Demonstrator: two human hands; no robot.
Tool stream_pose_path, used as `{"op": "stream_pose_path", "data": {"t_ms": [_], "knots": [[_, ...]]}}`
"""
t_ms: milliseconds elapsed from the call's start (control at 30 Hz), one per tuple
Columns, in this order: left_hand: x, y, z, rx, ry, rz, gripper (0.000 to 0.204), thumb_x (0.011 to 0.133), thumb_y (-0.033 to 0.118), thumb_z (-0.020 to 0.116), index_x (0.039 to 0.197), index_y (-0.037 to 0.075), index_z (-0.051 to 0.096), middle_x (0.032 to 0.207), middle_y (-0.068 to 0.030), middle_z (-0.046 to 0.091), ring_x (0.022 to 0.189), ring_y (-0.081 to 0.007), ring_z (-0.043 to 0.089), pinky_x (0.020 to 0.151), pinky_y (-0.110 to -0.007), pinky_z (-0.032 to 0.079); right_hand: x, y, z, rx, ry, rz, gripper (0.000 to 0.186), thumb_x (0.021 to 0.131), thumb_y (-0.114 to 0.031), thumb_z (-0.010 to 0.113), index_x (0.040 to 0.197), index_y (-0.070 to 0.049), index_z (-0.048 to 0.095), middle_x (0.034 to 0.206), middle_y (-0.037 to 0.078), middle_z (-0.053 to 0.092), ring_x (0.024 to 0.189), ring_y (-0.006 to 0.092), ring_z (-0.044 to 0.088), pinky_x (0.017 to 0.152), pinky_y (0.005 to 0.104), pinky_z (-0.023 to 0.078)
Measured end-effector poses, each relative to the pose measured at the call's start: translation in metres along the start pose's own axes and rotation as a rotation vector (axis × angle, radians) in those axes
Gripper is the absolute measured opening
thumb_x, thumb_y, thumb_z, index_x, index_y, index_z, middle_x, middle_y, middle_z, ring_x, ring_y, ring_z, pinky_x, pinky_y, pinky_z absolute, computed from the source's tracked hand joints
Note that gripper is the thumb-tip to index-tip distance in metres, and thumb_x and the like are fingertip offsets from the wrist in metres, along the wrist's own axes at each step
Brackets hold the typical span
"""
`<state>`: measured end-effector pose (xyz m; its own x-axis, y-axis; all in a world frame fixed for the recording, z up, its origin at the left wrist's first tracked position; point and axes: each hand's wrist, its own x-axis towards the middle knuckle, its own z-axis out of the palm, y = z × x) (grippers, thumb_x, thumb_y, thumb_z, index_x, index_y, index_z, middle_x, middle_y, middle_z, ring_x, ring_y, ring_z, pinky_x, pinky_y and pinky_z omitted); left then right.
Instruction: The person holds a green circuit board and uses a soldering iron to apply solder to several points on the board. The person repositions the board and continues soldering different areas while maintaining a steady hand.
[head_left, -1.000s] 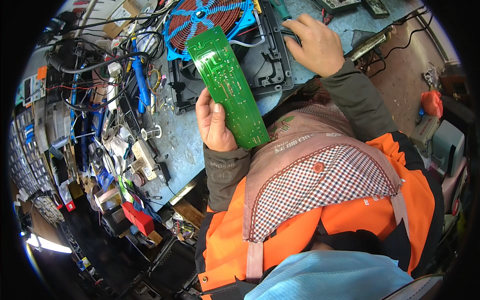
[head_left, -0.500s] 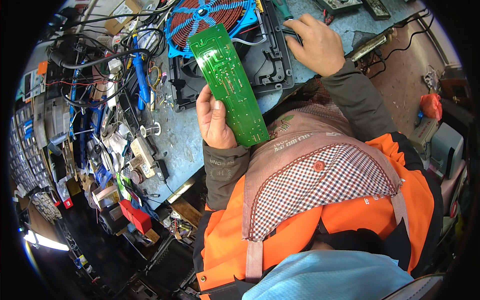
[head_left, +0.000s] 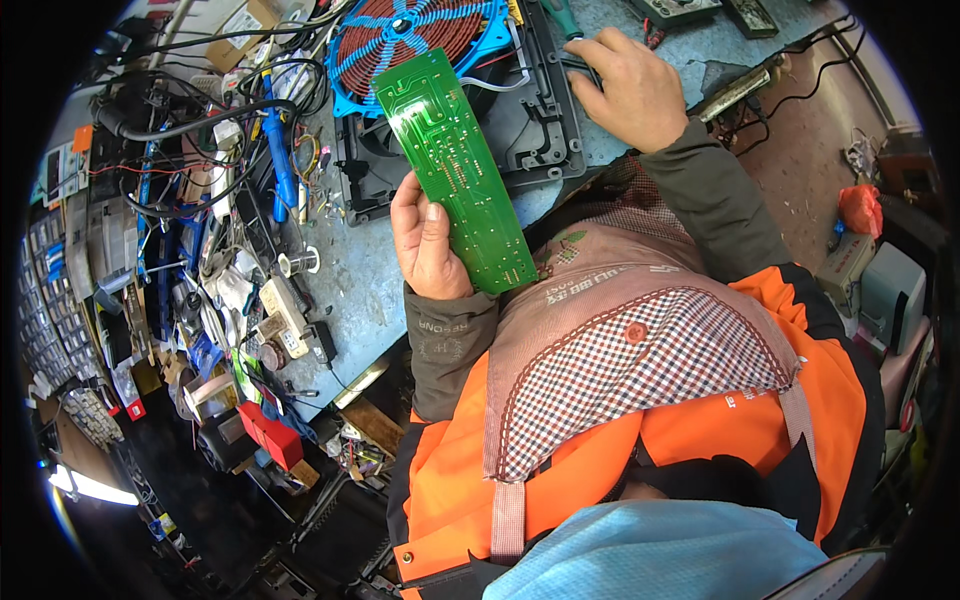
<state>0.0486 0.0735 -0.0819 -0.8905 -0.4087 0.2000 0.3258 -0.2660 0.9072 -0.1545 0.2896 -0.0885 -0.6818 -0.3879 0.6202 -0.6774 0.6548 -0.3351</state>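
A long green circuit board point(head_left: 462, 185) is held tilted over the bench's near edge, its soldered side facing up and a bright glare near its top. My left hand point(head_left: 432, 245) grips its lower left edge, thumb on top and the other fingers mostly behind. My right hand point(head_left: 635, 90) rests on the bench at the right, bent fingers and thumb apart. A thin dark object shows between them; whether I touch it cannot be told. Just beyond those fingertips lies a green-handled tool point(head_left: 563, 18). Behind the board is a black plastic housing point(head_left: 545, 140) with a copper coil disc point(head_left: 375, 45) on a blue frame.
Tangled cables, a blue pen-like tool point(head_left: 278, 150), a solder spool point(head_left: 298, 262) and a white power strip point(head_left: 283, 308) crowd the bench's left side. A red box point(head_left: 270, 435) sits lower left. Dark devices point(head_left: 680, 10) stand at the far right of the bench.
Almost nothing differs; the whole view has shifted very slightly. Both hands and the circuit board keep their places.
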Motion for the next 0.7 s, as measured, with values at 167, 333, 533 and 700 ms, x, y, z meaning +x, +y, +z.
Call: {"op": "stream_pose_path", "data": {"t_ms": [167, 333, 533, 700], "knots": [[0.0, 0.0, 0.0, 0.002, -0.005, 0.002, 0.046, 0.11, 0.013, 0.053, 0.152, -0.004, 0.043, 0.143, -0.0184, 0.062, 0.128, -0.0241, 0.062, 0.111, -0.039, 0.049, 0.0, 0.0, 0.0, -0.005, 0.004, -0.002, 0.025, 0.088, -0.024, 0.074, 0.112, -0.016, 0.076, 0.097, 0.005, 0.066, 0.092, 0.0297, 0.071, 0.077, 0.0441, 0.06], [0.0, 0.0, 0.001, 0.007, -0.001, -0.002, 0.046, 0.11, 0.012, 0.053, 0.152, -0.004, 0.043, 0.144, -0.0187, 0.062, 0.129, -0.0244, 0.062, 0.111, -0.039, 0.049, -0.001, -0.001, -0.003, 0.035, 0.021, 0.02, 0.025, 0.087, -0.024, 0.076, 0.111, -0.014, 0.077, 0.099, 0.005, 0.067, 0.091, 0.0293, 0.071, 0.075, 0.0432, 0.06], [0.003, -0.005, -0.004, -0.008, -0.003, -0.012, 0.045, 0.11, 0.011, 0.053, 0.152, -0.004, 0.044, 0.142, -0.0172, 0.063, 0.126, -0.0231, 0.063, 0.11, -0.038, 0.05, -0.016, -0.016, -0.035, 0.631, -0.139, -0.15, 0.039, 0.084, -0.026, 0.084, 0.117, -0.009, 0.073, 0.103, 0.012, 0.066, 0.091, 0.0332, 0.068, 0.076, 0.0419, 0.056], [0.008, -0.001, -0.002, -0.051, 0.03, -0.053, 0.043, 0.11, 0.012, 0.053, 0.149, -0.005, 0.047, 0.138, -0.0164, 0.065, 0.121, -0.0218, 0.066, 0.105, -0.037, 0.054, -0.028, -0.039, -0.03, 0.492, -0.227, -0.321, 0.047, 0.075, -0.021, 0.087, 0.117, -0.007, 0.071, 0.104, 0.01, 0.061, 0.094, 0.0312, 0.064, 0.078, 0.0422, 0.055]]}}
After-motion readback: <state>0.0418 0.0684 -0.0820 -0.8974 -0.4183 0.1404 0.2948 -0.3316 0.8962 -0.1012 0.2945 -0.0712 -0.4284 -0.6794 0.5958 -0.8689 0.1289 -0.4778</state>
